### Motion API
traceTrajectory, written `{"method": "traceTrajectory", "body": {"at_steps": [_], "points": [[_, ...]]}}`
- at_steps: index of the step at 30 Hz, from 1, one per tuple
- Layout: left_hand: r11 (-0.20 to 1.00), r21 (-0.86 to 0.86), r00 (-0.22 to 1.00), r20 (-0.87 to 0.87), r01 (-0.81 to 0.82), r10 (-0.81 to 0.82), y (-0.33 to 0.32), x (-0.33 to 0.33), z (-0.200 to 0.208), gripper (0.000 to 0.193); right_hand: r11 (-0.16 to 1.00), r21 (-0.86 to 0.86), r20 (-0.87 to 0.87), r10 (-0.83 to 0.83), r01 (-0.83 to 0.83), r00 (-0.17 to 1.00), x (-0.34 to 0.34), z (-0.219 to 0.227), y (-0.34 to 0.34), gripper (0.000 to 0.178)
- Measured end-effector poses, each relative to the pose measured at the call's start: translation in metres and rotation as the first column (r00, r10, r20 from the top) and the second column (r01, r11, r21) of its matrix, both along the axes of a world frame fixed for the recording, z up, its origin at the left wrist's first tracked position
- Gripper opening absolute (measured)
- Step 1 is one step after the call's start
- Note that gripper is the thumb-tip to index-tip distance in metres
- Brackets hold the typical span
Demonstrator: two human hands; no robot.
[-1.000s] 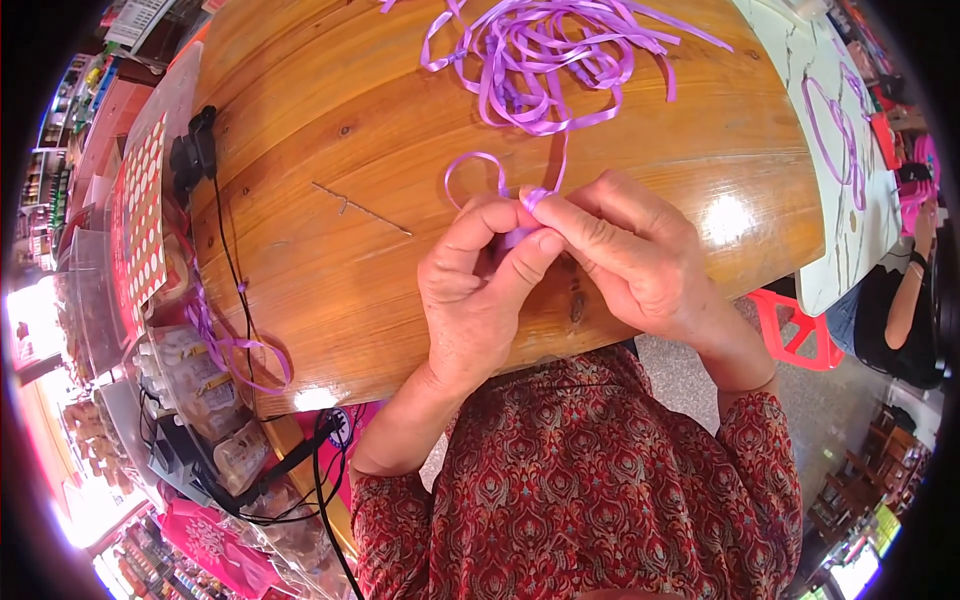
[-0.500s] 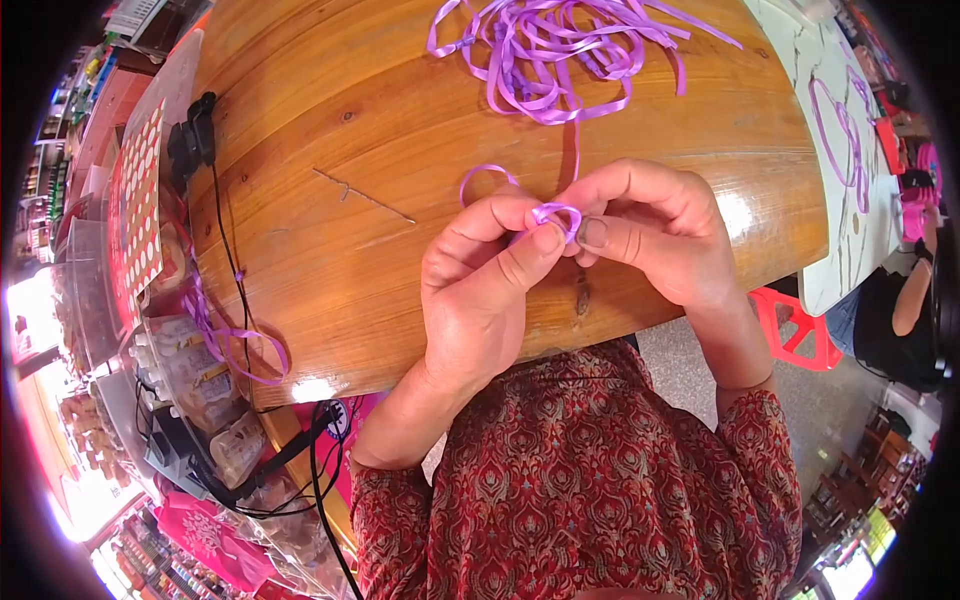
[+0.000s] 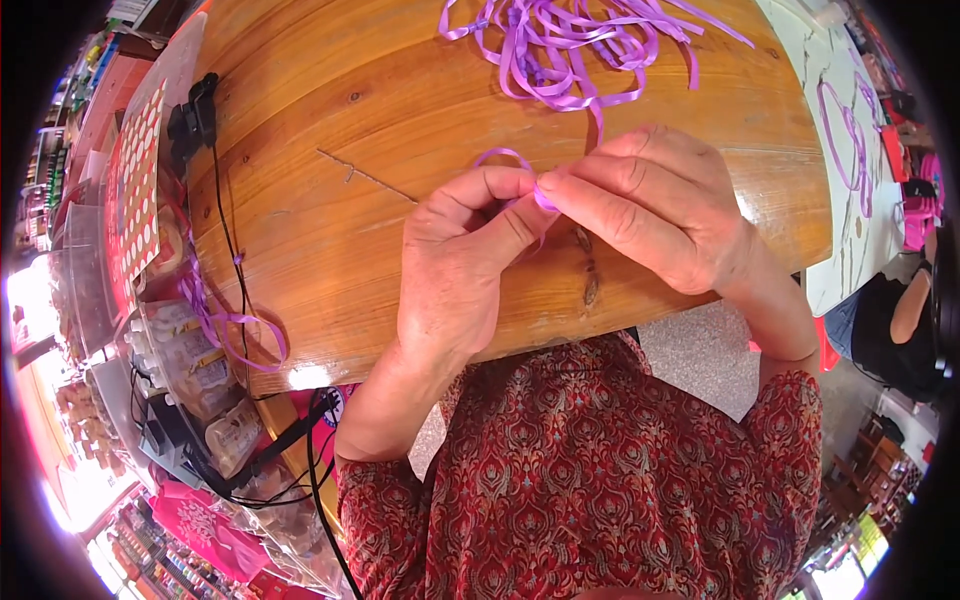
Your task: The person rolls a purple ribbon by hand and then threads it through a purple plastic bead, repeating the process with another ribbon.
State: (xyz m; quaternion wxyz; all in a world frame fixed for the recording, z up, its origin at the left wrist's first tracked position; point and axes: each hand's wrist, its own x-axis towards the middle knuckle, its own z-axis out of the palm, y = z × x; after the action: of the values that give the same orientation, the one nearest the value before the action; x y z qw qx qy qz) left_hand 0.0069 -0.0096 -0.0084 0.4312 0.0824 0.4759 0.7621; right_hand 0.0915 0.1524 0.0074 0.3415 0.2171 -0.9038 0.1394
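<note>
Both my hands meet over the near part of the wooden table (image 3: 340,230), pinching a purple ribbon (image 3: 545,199). A small bunched fold of it shows between the fingertips. My left hand (image 3: 455,250) grips it between thumb and forefinger. From the other side, my right hand (image 3: 660,205) closes its fingertips on the same spot, and they hide part of the fold. One loop of the ribbon stands up behind my left fingers. Another strand runs from behind my right hand to a tangled heap of purple ribbon (image 3: 560,60) at the far edge.
A thin twisted wire or cord (image 3: 365,176) lies left of my hands. A black cable (image 3: 225,210) runs down the table's left side, near more purple ribbon (image 3: 265,322) and packets (image 3: 205,370). At right stands a white marbled table (image 3: 835,240), with another person (image 3: 890,310) beyond.
The open loop between my fingertips has become a small bunched fold. My right hand has turned over it, its fingers now pressed together. My left hand has shifted slightly left.
</note>
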Motion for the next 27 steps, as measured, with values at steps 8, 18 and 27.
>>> {"method": "traceTrajectory", "body": {"at_steps": [8,18,27], "points": [[1.0,-0.006,0.998,0.054,-0.022,0.023,-0.006,-0.002,0.003,0.006,0.981,0.121,-0.15,0.172,-0.155,0.974,-0.016,0.003,0.008,0.032],[1.0,0.009,0.993,-0.114,-0.013,0.014,-0.011,-0.004,0.001,0.008,0.992,-0.087,0.057,0.096,-0.09,0.994,-0.016,0.008,0.013,0.031],[0.998,-0.004,0.981,-0.182,-0.07,0.068,-0.007,0.002,0.004,0.007,0.861,-0.503,0.258,0.064,0.077,0.964,-0.003,0.007,-0.011,0.021]]}}
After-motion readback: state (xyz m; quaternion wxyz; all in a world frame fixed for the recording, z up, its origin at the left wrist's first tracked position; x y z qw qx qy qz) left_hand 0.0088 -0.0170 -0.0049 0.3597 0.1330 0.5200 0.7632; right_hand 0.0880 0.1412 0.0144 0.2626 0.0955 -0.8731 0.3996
